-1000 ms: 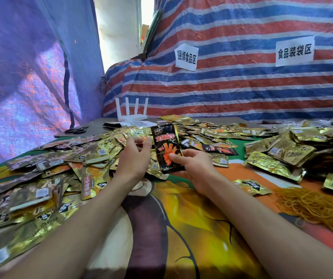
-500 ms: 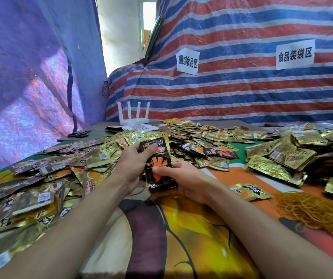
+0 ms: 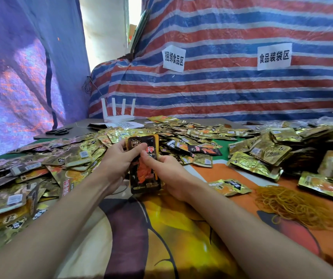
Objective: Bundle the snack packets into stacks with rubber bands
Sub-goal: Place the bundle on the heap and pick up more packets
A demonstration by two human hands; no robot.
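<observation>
Tablecloth (image 3: 161, 228): packet (image 3: 143, 172) now between both hands (image 3: 117, 164) (image 3: 171, 174)

Striped tarp wall (image 3: 242, 93), purple tarp (image 3: 20, 67) left, daylight gap (image 3: 109, 29) between

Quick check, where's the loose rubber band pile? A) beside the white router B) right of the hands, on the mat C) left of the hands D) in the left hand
B: the rubber band pile lies on the mat, out past the right hand, which grips the black packet.
</observation>
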